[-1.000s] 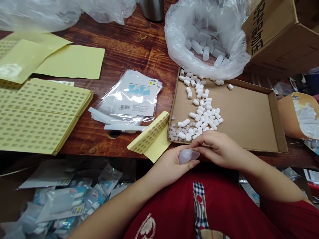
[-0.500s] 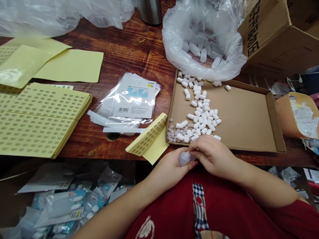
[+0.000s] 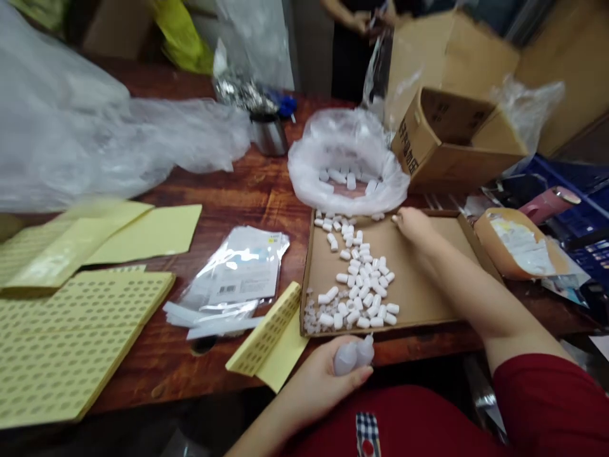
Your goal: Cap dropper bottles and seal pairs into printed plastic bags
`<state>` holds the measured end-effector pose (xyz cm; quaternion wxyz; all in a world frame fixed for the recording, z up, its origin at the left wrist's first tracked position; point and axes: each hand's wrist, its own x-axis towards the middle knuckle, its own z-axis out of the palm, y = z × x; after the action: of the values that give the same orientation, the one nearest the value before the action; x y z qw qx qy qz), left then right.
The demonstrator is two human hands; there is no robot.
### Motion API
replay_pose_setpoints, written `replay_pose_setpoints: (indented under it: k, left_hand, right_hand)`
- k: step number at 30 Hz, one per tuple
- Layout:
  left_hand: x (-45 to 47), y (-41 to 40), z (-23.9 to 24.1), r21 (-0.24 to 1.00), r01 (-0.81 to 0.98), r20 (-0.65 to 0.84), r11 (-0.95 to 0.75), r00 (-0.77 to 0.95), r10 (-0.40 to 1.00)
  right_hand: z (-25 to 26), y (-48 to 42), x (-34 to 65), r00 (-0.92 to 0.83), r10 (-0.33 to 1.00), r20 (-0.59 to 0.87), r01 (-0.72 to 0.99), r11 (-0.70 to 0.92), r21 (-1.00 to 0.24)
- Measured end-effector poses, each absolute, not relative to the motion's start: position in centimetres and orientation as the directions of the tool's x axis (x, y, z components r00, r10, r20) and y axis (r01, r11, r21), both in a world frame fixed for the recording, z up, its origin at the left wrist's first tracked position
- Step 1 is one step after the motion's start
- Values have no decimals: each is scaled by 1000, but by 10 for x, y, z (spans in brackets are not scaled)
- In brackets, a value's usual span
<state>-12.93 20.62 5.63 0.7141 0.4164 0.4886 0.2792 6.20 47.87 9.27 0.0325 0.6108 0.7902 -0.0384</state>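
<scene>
My left hand is closed around a small translucent plastic bottle at the table's near edge. My right hand reaches across the shallow cardboard tray to its far edge, beside the clear plastic bag of bottles; its fingers are blurred and curled, and I cannot tell what they hold. Several white caps lie scattered in the left half of the tray.
Yellow sticker sheets lie at left, a folded one by the tray. Clear printed pouches sit mid-table. A steel cup, open cardboard boxes and a person stand behind. A paper cone of scraps is at right.
My right hand left the bottle and stretched forward to the tray's far edge near the bag. My head lifted, showing the far side of the table. The left hand kept the bottle.
</scene>
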Motion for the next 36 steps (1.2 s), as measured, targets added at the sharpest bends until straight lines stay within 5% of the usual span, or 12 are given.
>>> replay_pose_setpoints:
  k: [7,19,24,28,36]
  left_hand:
    - [-129,207,48,908,11,-392,420,381,837]
    - [-128,203,44,900,-28,-403,436,327,855]
    - [-129,204,40,863,-106,-431,494,358,829]
    - [-131,204,42,863,-164,-405,478,340,848]
    - [-134,205,49,868,-160,-383,471,388,838]
  right_hand:
    - [75,479,58,-261,954,-147,965,263,-8]
    - [90,463,36,-345,931,-117,916,307,-258]
    - [108,377,36,-544,837,-56,741,448,-500]
    - [99,307,44,-742,653,151,259,487,-835]
    - [85,282,54,-752,625,210,180,500,-847]
